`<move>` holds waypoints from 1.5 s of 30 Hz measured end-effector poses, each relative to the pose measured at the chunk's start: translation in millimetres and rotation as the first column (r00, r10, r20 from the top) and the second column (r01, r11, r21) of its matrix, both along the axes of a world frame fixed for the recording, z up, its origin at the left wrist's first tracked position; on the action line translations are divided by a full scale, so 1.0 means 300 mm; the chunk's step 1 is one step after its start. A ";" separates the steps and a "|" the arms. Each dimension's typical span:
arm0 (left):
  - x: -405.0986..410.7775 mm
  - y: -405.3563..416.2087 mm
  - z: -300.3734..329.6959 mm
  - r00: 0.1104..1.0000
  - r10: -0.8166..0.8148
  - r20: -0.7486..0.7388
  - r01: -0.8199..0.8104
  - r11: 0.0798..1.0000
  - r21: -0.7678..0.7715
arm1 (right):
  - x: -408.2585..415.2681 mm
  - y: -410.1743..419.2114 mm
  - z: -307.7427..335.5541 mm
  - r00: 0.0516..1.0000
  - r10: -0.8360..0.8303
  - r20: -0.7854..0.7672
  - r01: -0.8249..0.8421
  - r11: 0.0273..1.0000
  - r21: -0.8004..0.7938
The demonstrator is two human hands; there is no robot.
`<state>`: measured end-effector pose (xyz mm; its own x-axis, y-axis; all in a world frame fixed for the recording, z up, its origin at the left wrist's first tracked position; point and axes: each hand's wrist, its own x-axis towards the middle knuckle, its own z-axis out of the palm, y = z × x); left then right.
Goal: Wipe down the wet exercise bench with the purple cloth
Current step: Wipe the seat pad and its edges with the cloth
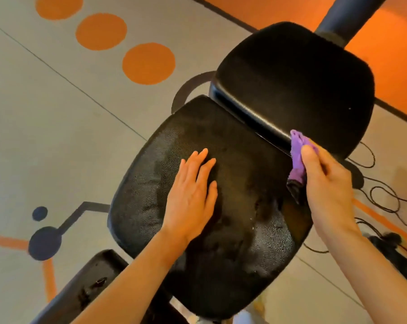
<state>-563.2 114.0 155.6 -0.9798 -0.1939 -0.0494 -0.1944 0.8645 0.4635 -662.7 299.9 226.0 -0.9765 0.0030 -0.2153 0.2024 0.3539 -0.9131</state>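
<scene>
The black padded seat (244,218) of the exercise bench fills the middle of the view, its textured surface patchy with wet sheen. Beyond it stands the black back pad (296,90). My left hand (190,195) lies flat on the seat with straight fingers pointing away from me. My right hand (326,188) grips the bunched purple cloth (298,155) at the seat's far right edge, right by the gap between seat and back pad. Part of the cloth is hidden under my thumb and palm.
A second black pad (92,281) sits at the lower left. Black cables (382,197) loop on the floor to the right. A dark post (342,17) rises behind the back pad. The grey floor (57,113) carries orange dots and dark lines.
</scene>
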 end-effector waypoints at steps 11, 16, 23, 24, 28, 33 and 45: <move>0.020 -0.167 -0.032 0.965 0.261 0.005 -0.260 0.963 0.067 | -0.149 -0.316 -0.032 0.936 0.328 -0.125 -0.315 0.942 0.116; -0.026 -0.192 -0.048 0.916 0.402 0.012 -0.401 0.910 0.109 | -0.257 -0.435 -0.069 0.880 0.468 -0.077 -0.453 0.877 0.160; -0.066 -0.229 -0.084 0.829 0.557 0.042 -0.558 0.819 0.137 | -0.408 -0.533 -0.101 0.720 0.693 -0.037 -0.674 0.712 0.199; -0.071 -0.236 -0.088 0.816 0.577 0.040 -0.576 0.805 0.141 | -0.425 -0.545 -0.109 0.700 0.714 -0.025 -0.695 0.688 0.208; -0.085 -0.253 -0.099 0.767 0.641 0.026 -0.637 0.758 0.141 | -0.469 -0.588 -0.136 0.613 0.790 0.016 -0.765 0.589 0.261; -0.072 -0.264 -0.112 0.702 0.709 0.063 -0.712 0.700 0.054 | -0.498 -0.626 -0.177 0.518 0.853 0.064 -0.815 0.469 0.340; -0.082 -0.263 -0.121 0.729 0.677 0.100 -0.676 0.735 -0.052 | -0.462 -0.671 -0.211 0.348 0.922 0.169 -0.830 0.219 0.513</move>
